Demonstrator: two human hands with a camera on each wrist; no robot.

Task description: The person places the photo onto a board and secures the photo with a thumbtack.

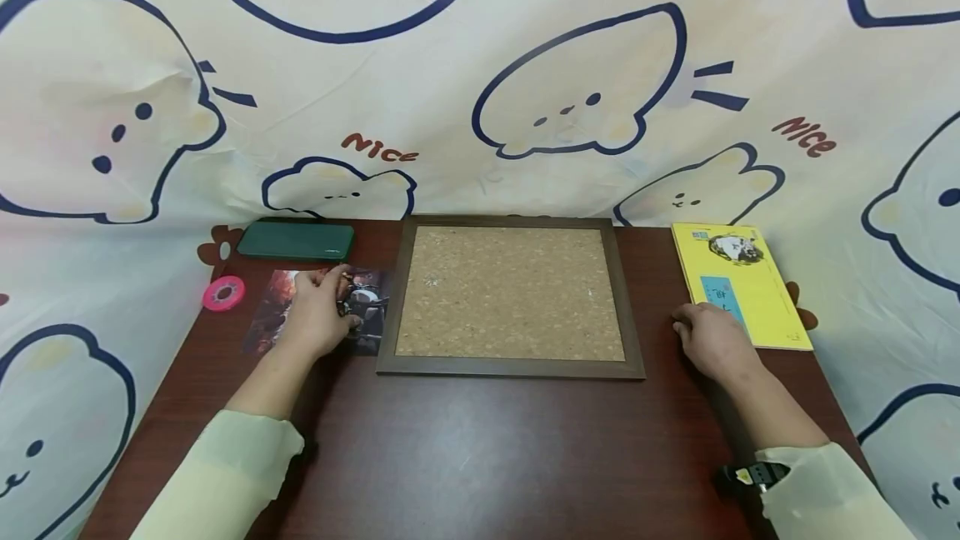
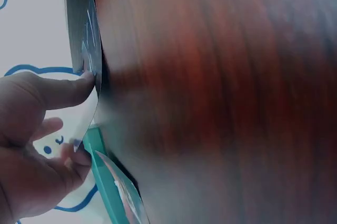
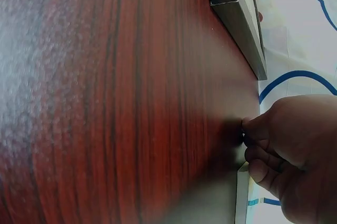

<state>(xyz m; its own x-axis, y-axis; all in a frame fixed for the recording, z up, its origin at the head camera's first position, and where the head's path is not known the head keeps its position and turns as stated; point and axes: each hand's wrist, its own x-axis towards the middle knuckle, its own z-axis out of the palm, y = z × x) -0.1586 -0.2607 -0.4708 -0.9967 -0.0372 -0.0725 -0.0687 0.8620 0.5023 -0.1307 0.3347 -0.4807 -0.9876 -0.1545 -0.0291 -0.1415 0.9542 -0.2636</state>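
My left hand (image 1: 318,315) is over a dark, glossy photo print (image 1: 369,300) just left of the framed cork board (image 1: 510,294). In the left wrist view, thumb and fingers pinch the print (image 2: 93,39) so that it bows up off the table. A second curved, pinkish printed piece (image 2: 124,187) lies beyond the fingers; whether it is a separate print I cannot tell. My right hand (image 1: 716,340) rests on the table at the left edge of a yellow booklet (image 1: 750,290). Its fingers curl loosely, and nothing shows in them.
A dark green flat case (image 1: 296,240) lies behind the photo print, and a pink ring-shaped roll (image 1: 223,293) sits at the table's left edge. The brown table (image 1: 480,448) stands against a patterned cloth (image 1: 450,107) at the back.
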